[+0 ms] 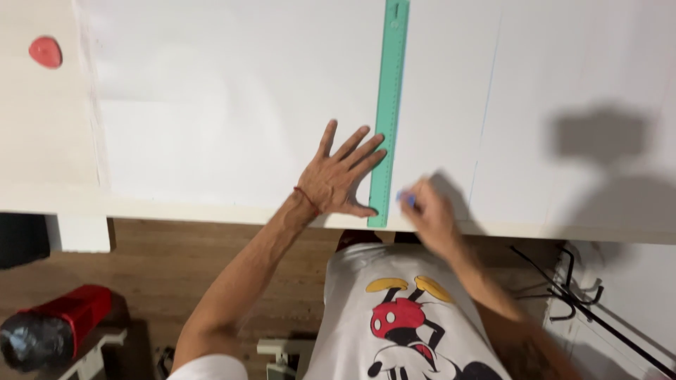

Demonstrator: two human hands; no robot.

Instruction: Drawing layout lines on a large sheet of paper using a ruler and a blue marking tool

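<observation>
White table [211, 105]: ruler [389, 112] touching left hand [336, 179].

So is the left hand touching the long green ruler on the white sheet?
Touching. The head view shows the left hand spread flat, fingertips and thumb pressed against the long green ruler edge, no gap.

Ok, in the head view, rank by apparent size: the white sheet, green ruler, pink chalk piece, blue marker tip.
1. White sheet
2. Green ruler
3. Pink chalk piece
4. Blue marker tip, mostly hidden in the blurred right hand, so unsure.
</observation>
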